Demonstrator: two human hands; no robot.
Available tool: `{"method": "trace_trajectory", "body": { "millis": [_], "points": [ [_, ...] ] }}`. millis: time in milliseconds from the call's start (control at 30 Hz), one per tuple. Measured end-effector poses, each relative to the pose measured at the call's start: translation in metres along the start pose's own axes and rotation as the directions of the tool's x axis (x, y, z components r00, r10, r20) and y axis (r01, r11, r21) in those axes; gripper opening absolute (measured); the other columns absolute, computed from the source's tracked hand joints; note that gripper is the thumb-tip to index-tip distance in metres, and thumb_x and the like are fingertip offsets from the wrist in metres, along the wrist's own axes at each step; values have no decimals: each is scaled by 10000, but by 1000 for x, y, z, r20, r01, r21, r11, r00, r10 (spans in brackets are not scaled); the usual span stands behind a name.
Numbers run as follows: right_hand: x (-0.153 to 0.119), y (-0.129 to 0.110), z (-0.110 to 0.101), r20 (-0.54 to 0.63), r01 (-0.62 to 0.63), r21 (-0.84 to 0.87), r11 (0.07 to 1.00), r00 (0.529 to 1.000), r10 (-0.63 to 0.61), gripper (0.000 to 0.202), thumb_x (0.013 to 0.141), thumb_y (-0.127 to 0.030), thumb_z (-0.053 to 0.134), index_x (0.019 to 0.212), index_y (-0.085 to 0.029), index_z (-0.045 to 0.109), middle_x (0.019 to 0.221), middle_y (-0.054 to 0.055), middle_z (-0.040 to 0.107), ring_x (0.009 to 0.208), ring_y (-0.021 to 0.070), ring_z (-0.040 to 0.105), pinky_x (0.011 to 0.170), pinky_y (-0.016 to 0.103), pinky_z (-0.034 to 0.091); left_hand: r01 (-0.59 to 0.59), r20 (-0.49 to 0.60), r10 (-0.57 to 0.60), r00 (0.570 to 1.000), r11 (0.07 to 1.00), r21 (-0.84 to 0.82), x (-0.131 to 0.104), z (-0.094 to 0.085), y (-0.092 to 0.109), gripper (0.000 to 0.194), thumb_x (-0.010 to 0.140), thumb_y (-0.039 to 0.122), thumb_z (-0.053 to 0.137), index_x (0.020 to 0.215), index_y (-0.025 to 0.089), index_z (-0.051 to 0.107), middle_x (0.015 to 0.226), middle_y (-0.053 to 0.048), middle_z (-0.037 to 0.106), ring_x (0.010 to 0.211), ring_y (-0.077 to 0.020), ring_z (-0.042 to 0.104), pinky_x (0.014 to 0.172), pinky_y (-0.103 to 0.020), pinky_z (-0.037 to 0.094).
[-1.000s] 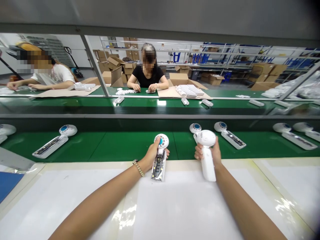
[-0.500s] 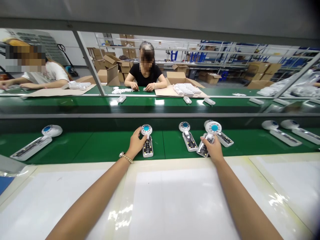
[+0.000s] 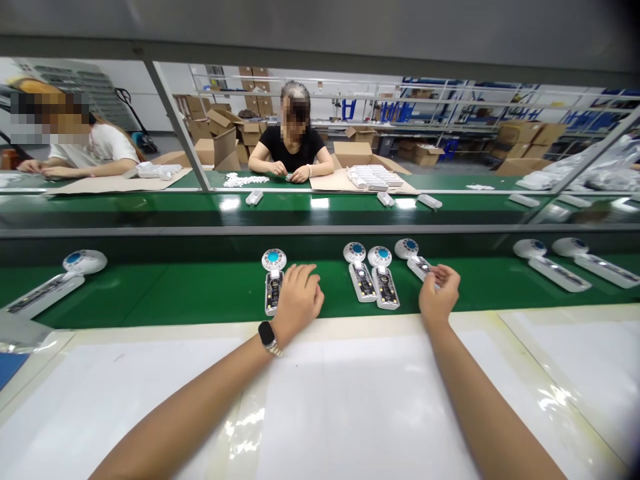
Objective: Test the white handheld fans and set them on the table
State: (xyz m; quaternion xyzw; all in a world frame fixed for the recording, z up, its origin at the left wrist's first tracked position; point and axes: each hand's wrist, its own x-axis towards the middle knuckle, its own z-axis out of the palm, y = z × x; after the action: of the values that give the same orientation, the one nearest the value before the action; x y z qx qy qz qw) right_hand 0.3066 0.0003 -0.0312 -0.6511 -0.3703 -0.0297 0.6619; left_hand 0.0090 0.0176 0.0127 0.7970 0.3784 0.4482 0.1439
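Observation:
White devices with round heads, blue centres and exposed circuit boards lie on the green belt (image 3: 165, 287). My left hand (image 3: 300, 298) is open beside one device (image 3: 273, 287), its fingers spread and partly covering that device's right edge. Two devices, one (image 3: 363, 280) left of the other (image 3: 385, 287), lie side by side between my hands. My right hand (image 3: 440, 293) has its fingers closed on the lower end of a further device (image 3: 416, 261), whose round head points up and left.
Another device (image 3: 50, 287) lies at the far left, and two more (image 3: 560, 272) (image 3: 597, 263) at the right. A white work surface (image 3: 370, 400) is in front. Beyond a metal rail (image 3: 320, 231), two people sit near cardboard boxes (image 3: 353, 155) and white parts.
My left hand has let go of its device and moved right. My right hand has released one device beside another and taken hold of the one to the right. Devices on the belt have shifted left.

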Motion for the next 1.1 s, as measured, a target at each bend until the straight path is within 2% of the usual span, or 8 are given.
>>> {"method": "trace_trajectory", "body": {
  "millis": [67,133,300,467,700,867,1000,1100],
  "points": [
    [3,4,-2,-23,-28,-138,990,999,25,338,772,-219,444,1101,-151,480,1056,121,580,1001,236,551,901,406,409,-11,44,12,999,1000,-12,-6,7,2,156,756,120,514,858,206,596,1121,-111,576,1123,-302,476,1040,-496,277],
    [5,8,-2,-16,-77,-265,961,997,76,349,771,-222,426,1103,-127,478,1116,160,548,1079,275,499,942,445,361,-56,98,46,994,993,105,-10,12,0,145,787,128,478,869,180,585,1099,-126,582,1073,-293,508,973,-487,362],
    [6,16,-1,88,-130,-376,917,981,175,402,739,-292,501,1077,-75,502,1097,219,536,1076,344,479,930,484,345,-117,140,73,987,936,331,-13,14,-10,133,836,148,432,899,144,549,1061,-143,588,1025,-256,540,892,-426,442],
    [5,14,-2,197,-103,-427,898,959,204,530,646,-417,641,1055,-98,529,1033,183,572,960,326,532,852,443,402,-6,135,-33,990,961,276,-12,15,-12,102,850,190,437,887,162,528,1053,-118,587,996,-238,555,878,-398,448],
    [3,6,3,350,-62,-538,841,891,290,514,651,-486,642,999,-113,582,942,165,630,859,307,573,723,383,427,152,150,-181,972,971,184,-9,13,-13,140,872,249,412,933,164,506,979,-92,567,918,-216,545,829,-363,440],
    [-12,-10,9,499,69,-526,848,832,242,323,654,-443,643,821,-167,625,780,102,635,734,270,592,617,323,397,268,135,-288,948,952,151,-7,12,-14,158,856,278,438,936,161,508,926,-70,550,797,-187,529,755,-339,441],
    [-17,-20,9,461,-139,-323,936,841,284,295,580,-456,704,629,-181,608,616,56,599,667,246,572,583,305,374,329,126,-343,931,936,122,-6,12,-17,148,841,285,461,926,172,504,946,-64,556,779,-176,527,749,-327,434],
    [-14,-19,6,418,-331,-186,925,826,379,321,566,-475,718,618,-175,617,498,24,567,559,211,546,531,298,384,388,132,-401,907,915,113,-5,13,-20,193,840,332,469,952,176,488,968,-71,568,828,-193,542,748,-327,434]
  ]
}}
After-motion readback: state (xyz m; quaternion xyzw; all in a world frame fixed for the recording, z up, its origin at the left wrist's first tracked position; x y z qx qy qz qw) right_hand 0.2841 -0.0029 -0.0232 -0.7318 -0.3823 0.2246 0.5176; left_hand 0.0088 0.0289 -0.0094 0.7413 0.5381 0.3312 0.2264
